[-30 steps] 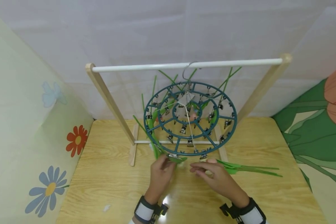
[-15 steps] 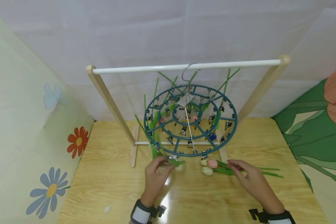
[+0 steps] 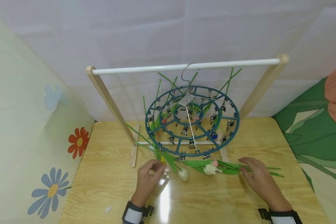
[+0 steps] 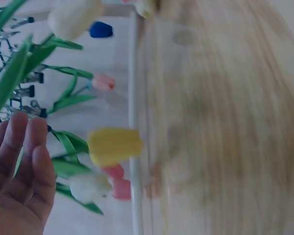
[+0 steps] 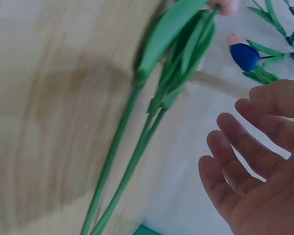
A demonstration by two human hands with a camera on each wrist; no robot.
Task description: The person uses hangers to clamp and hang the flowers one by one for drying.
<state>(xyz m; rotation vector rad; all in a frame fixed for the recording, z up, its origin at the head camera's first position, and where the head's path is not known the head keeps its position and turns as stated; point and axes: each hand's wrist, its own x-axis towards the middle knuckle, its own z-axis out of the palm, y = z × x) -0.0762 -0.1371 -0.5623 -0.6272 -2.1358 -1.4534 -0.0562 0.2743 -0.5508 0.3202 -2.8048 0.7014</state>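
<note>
A teal round clip hanger (image 3: 192, 120) hangs by its hook from the white rail (image 3: 184, 66) of a wooden rack. Several artificial tulips hang upside down from its clips, among them a white one (image 3: 183, 174) at the front rim. My left hand (image 3: 156, 167) hovers just left of that flower, fingers relaxed and holding nothing; the left wrist view shows its straight fingers (image 4: 24, 147) beside a yellow tulip (image 4: 112, 146). My right hand (image 3: 245, 165) is open over loose tulip stems (image 3: 257, 170) lying on the table, whose white head (image 3: 210, 169) points left. In the right wrist view those stems (image 5: 137, 147) lie apart from the fingers (image 5: 235, 156).
The wooden table (image 3: 106, 186) carries the rack, with its feet (image 3: 133, 152) at left and right of the hanger. Flower-painted panels (image 3: 30, 140) close in both sides, and a white sheet hangs behind. A small white scrap (image 3: 107, 208) lies near the front left.
My right hand moved from the middle out to the stems on the right. My left hand let go at the hanger's front rim and drew back; a white tulip now hangs there.
</note>
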